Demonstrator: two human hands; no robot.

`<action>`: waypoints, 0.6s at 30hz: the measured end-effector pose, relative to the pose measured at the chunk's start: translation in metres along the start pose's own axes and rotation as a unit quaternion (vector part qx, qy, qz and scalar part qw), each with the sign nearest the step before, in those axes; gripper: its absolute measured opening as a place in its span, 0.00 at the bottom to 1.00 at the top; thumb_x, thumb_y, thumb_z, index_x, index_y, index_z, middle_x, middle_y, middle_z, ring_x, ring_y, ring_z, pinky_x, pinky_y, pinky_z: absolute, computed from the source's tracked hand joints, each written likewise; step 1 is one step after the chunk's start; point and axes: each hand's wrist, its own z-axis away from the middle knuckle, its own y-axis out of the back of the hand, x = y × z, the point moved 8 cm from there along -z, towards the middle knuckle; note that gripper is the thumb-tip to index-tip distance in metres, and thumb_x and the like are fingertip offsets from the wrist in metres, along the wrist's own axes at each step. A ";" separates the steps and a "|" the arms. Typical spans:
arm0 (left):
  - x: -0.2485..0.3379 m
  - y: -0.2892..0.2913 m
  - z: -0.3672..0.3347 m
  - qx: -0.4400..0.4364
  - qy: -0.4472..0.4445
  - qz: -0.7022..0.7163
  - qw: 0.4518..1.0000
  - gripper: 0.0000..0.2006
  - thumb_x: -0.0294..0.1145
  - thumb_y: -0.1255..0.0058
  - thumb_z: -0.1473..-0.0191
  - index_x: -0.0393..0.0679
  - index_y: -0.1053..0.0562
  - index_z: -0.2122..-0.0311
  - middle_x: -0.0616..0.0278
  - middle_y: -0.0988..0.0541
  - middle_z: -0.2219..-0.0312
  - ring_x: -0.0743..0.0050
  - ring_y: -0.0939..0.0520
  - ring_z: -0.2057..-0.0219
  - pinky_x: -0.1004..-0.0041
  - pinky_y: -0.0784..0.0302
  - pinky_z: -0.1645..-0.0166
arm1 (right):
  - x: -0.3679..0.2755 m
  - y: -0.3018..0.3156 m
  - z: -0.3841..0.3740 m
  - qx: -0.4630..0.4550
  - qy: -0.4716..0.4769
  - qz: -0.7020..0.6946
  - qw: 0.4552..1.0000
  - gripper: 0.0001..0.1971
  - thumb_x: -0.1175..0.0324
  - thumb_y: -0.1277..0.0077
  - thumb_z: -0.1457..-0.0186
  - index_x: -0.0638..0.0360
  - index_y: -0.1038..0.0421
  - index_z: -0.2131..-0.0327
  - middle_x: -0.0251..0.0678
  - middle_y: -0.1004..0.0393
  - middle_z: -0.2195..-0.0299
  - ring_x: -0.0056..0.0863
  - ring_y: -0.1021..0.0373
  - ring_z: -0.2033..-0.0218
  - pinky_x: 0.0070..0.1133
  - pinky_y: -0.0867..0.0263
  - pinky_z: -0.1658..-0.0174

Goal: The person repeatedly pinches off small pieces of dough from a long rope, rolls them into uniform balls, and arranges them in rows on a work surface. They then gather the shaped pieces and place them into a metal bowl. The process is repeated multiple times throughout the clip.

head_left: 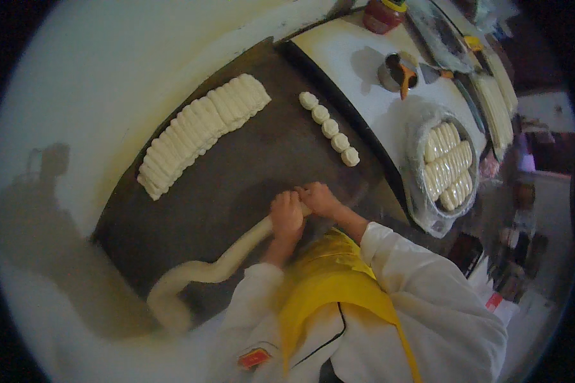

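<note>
A long rope of dough (pixel 236 254) snakes across the dark work surface from the lower left up to my hands. My left hand (pixel 287 217) is wrapped round the rope near its right end. Close beside it, my right hand (pixel 321 200) is closed at the tip of the dough, the two hands touching or nearly so. What lies between the fingers is mostly hidden. Beyond my hands, several small round dough pieces (pixel 329 129) stand in a slanting row. Farther left lies a long block of dough strips (pixel 204 131) pressed side by side.
On the white surface at the right, a plastic-lined round container (pixel 421 204) holds ridged dough pieces. A metal cup (pixel 390 75) with an orange-handled tool and a red jar with yellow lid (pixel 383 18) stand farther back. A pale wall (pixel 96 115) borders the left.
</note>
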 end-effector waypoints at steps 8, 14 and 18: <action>0.009 -0.032 -0.039 -0.200 0.182 0.139 0.953 0.27 0.38 0.34 0.49 0.43 0.25 0.44 0.46 0.14 0.55 0.42 0.15 0.50 0.53 0.20 0.44 | 0.016 0.047 0.002 0.032 -0.118 -0.027 0.992 0.16 0.56 0.53 0.31 0.56 0.20 0.59 0.54 0.17 0.64 0.61 0.22 0.62 0.49 0.26 0.54; 0.032 -0.032 -0.033 -0.201 0.216 0.055 0.954 0.17 0.44 0.36 0.47 0.44 0.15 0.57 0.49 0.13 0.57 0.42 0.13 0.52 0.52 0.17 0.47 | 0.052 0.039 0.023 -0.019 -0.101 -0.009 0.995 0.17 0.53 0.52 0.32 0.54 0.18 0.61 0.53 0.17 0.65 0.59 0.22 0.63 0.48 0.26 0.55; 0.040 -0.033 -0.038 -0.180 0.170 0.034 0.968 0.15 0.43 0.39 0.46 0.44 0.15 0.59 0.48 0.12 0.58 0.42 0.12 0.54 0.50 0.15 0.50 | 0.018 0.073 0.031 0.006 -0.079 -0.019 0.997 0.15 0.54 0.49 0.36 0.51 0.17 0.63 0.49 0.16 0.66 0.55 0.20 0.64 0.47 0.24 0.56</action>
